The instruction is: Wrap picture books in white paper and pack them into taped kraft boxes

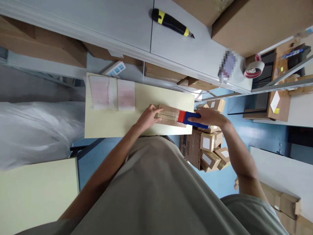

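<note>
A small cardboard box (pixel 168 115) lies on the pale yellow tabletop (pixel 146 94), with shiny clear tape along its upper face. My left hand (pixel 149 117) grips the box's left end, thumb and fingers on either side. In my right hand (pixel 207 117) is a blue and red tape dispenser (pixel 189 118), its red head against the box's right part. My right fingers wrap round its handle and are partly hidden.
Pink printed sheets (pixel 126 95) lie on the table's left. Above, a grey shelf (pixel 122 23) carries a utility knife (pixel 172 22), a tape roll (pixel 254 69) and large cartons (pixel 259 23). Small boxes (pixel 207 142) are piled on the right. White plastic wrapping (pixel 41 127) bulges at left.
</note>
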Tool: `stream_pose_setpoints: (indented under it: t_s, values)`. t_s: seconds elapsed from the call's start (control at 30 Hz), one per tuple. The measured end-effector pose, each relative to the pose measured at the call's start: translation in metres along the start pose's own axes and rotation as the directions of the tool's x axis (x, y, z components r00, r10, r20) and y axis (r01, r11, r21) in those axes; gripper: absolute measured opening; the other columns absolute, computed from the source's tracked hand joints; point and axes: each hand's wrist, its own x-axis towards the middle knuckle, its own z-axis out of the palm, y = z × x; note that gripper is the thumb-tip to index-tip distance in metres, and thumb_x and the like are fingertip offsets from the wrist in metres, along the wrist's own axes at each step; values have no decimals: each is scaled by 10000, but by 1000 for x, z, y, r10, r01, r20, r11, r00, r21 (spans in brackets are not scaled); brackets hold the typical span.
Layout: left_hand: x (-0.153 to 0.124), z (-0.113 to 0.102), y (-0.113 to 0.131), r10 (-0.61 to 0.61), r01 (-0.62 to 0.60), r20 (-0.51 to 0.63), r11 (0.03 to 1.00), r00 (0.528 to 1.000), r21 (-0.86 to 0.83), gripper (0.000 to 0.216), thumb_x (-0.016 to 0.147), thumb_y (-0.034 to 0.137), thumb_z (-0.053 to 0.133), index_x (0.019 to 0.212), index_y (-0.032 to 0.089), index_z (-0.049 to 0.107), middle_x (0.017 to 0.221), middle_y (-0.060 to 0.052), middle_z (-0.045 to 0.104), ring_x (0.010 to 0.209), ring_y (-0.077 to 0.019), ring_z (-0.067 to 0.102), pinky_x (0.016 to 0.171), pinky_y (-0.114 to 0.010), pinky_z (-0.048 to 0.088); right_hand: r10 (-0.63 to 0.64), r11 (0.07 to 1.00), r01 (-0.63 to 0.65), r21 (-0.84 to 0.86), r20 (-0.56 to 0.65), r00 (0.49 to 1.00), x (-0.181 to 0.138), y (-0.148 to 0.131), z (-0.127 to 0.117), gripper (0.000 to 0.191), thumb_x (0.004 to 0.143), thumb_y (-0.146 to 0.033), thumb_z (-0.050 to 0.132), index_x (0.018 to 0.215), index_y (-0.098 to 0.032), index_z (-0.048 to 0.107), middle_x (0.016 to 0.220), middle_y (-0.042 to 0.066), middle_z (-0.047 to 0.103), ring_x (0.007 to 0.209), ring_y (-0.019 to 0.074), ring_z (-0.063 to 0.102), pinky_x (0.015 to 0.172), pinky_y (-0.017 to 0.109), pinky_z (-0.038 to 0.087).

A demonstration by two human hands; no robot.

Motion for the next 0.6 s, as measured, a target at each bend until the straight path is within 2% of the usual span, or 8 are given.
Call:
stream_pose_setpoints:
  t_s: [0.1, 0.2, 0.3, 0.4, 0.5, 0.6]
  values:
    - [-2, -1, 2, -29, 28, 19, 999, 999, 41, 618, 908, 250, 849, 1508, 279, 703, 1231, -72, 589, 1111, -254, 683, 1121, -444, 567, 34, 992, -44, 115, 94, 995, 26, 20, 20, 714, 947, -859, 662, 715, -184, 697, 688, 113, 761, 588, 210, 710, 607, 318, 500]
    - [-4, -3, 7, -56, 53, 26, 991, 998, 123, 650, 930, 258, 825, 1556, 266, 654, 1269, -88, 611, 1120, -264, 700, 1106, -454, 583, 54, 975, -81, 209, 130, 990, 48, 28, 41, 687, 912, -830, 740, 751, -163, 731, 681, 126, 777, 580, 218, 737, 608, 313, 543]
    - [-6, -1, 22, -63, 64, -11, 965, 998, 255, 757, 931, 282, 828, 1636, 215, 561, 1392, -166, 616, 1291, -349, 663, 1158, -520, 548, 49, 962, -83, 260, 134, 990, 58, 34, 56, 681, 934, -819, 731, 830, -147, 763, 699, 126, 794, 597, 226, 763, 579, 296, 552]
    - [-3, 11, 47, 53, -57, 21, 922, 998, 382, 957, 881, 357, 895, 1705, 163, 448, 1680, -267, 443, 1587, -471, 419, 1313, -634, 358, 12, 958, -45, 284, 117, 993, 61, 42, 64, 632, 1008, -759, 682, 913, -143, 788, 718, 111, 804, 602, 219, 769, 595, 290, 551]
    - [11, 35, 66, 162, -230, 187, 869, 969, 439, 1226, 787, 472, 966, 1764, 134, 309, 1829, -285, 212, 1706, -527, 147, 1367, -711, 154, -14, 968, -2, 252, 61, 998, 62, 48, 69, 556, 1032, -699, 687, 1002, -155, 802, 683, 94, 784, 644, 234, 781, 635, 294, 536]
    - [29, 56, 68, 130, -248, 265, 840, 955, 482, 1285, 781, 510, 945, 1783, 112, 245, 1832, -296, 205, 1714, -526, 117, 1367, -725, 95, -64, 964, 59, 258, 11, 998, 68, 54, 73, 555, 1022, -711, 689, 1040, -168, 807, 669, 90, 770, 704, 258, 792, 661, 300, 535]
